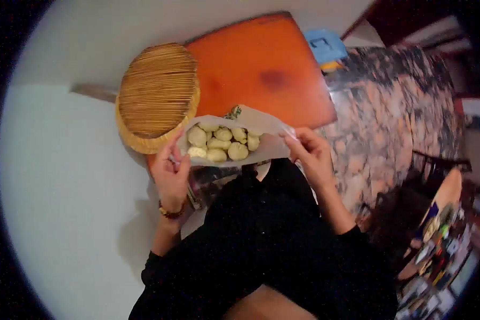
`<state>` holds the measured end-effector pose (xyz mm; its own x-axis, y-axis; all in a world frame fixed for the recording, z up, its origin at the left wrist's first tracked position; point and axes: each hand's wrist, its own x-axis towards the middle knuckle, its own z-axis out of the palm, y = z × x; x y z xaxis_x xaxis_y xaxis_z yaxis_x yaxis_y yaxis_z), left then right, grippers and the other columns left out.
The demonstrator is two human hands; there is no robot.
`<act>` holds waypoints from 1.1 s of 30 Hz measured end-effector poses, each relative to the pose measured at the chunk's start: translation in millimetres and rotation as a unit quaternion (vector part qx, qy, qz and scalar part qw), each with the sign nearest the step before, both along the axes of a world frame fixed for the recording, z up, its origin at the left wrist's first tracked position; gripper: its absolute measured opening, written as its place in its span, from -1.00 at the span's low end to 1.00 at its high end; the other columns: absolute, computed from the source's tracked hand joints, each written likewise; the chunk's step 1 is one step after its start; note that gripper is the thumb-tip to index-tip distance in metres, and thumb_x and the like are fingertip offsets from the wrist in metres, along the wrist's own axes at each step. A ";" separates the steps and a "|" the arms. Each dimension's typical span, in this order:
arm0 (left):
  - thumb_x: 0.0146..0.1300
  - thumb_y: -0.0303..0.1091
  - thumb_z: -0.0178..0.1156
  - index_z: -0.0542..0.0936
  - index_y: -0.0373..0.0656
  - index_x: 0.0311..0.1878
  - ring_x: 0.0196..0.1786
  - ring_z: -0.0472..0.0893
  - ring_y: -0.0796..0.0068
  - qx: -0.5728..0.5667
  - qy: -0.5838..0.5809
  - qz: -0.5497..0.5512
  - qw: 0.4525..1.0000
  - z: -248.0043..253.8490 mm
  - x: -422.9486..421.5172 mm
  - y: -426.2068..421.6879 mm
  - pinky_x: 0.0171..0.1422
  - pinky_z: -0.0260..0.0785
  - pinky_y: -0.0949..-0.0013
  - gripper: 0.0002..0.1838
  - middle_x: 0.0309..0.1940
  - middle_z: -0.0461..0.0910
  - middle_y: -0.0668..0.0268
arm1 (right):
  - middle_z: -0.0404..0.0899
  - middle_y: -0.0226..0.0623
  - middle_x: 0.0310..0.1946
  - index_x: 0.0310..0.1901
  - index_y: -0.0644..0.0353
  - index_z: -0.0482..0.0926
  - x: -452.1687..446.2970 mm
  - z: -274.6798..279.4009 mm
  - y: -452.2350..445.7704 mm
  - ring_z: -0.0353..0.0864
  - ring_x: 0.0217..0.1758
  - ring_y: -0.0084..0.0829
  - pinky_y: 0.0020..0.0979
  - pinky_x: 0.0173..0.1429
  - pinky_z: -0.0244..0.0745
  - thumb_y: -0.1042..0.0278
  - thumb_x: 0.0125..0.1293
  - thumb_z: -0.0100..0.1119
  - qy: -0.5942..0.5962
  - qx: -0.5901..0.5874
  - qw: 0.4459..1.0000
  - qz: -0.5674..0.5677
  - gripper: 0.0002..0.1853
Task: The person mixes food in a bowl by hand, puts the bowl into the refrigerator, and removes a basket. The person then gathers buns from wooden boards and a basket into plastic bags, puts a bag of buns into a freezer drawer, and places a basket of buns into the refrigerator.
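Note:
A whitish, thin bag or sheet [274, 130] is stretched open between my hands in front of my body. Inside it lie several pale yellow-green, rounded lumps [218, 144], whose exact kind I cannot tell. My left hand [172, 170] pinches the left edge of the bag between thumb and fingers; a beaded bracelet [172, 212] is on that wrist. At the other end, my right hand [312, 154] grips the right edge with its fingers closed on it. A small patterned green bit [233, 112] shows at the bag's far edge.
Beyond the bag stands an orange table [250, 64]. On its left is a round, slatted woven piece [157, 90], close to the pale wall [64, 176]. A blue plastic object [325, 45] sits past the table's far corner. Cluttered items [437, 256] fill the lower right above the mottled floor [378, 128].

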<state>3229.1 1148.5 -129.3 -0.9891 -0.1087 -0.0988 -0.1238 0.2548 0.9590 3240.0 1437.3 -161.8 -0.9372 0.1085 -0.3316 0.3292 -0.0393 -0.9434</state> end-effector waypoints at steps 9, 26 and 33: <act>0.11 -0.70 0.10 0.48 -0.29 0.25 -0.30 0.22 0.71 0.054 0.040 -0.239 0.969 34.0 -40.9 -24.3 -0.02 0.19 0.65 -0.44 -0.34 0.24 0.51 | 0.42 -0.52 -0.59 -0.02 0.31 0.61 105.2 57.6 -53.1 0.31 -0.56 -0.69 -0.63 -0.40 0.21 0.39 0.33 0.12 0.011 -0.011 0.961 -0.274 -0.75; 0.09 -0.67 0.16 0.48 -0.30 0.25 -0.24 0.30 0.71 0.055 -0.031 -0.622 0.781 103.9 4.9 250.4 -0.06 0.17 0.64 -0.43 -0.35 0.29 0.53 | 0.58 -0.39 -0.41 0.09 0.28 0.52 310.5 118.0 19.5 0.46 -0.52 -0.71 -0.66 -0.45 0.38 0.41 0.38 0.09 0.071 -0.067 0.800 -0.592 -0.71; 0.11 -0.64 0.18 0.47 -0.31 0.26 -0.32 0.27 0.74 0.015 -0.056 -0.709 0.702 87.9 71.4 456.9 -0.19 0.16 0.68 -0.44 -0.37 0.28 0.55 | 0.61 -0.28 -0.37 0.15 0.31 0.50 375.7 88.8 148.8 0.48 -0.51 -0.65 -0.61 -0.40 0.43 0.47 0.39 0.03 0.112 -0.053 0.710 -0.694 -0.67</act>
<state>3300.5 1605.4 -41.4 -0.0855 0.9825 -0.1656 0.1599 0.1775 0.9710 3615.7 1586.0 -73.0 0.0160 0.9637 -0.2665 -0.2543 -0.2538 -0.9332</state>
